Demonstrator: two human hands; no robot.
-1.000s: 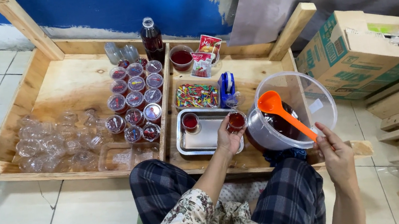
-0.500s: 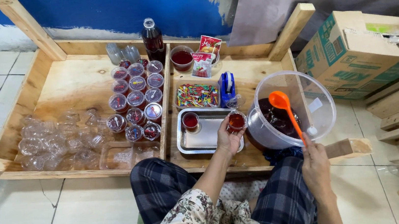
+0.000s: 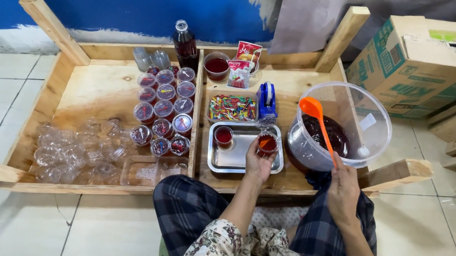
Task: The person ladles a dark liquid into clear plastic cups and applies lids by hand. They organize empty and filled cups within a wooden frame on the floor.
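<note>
A small clear cup of red liquid stands upright at the steel tray's right end. An orange ladle (bowl uppermost) slants across the clear tub of dark liquid.

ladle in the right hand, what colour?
Orange: the ladle held by the right hand over the clear bucket; head view.
</note>
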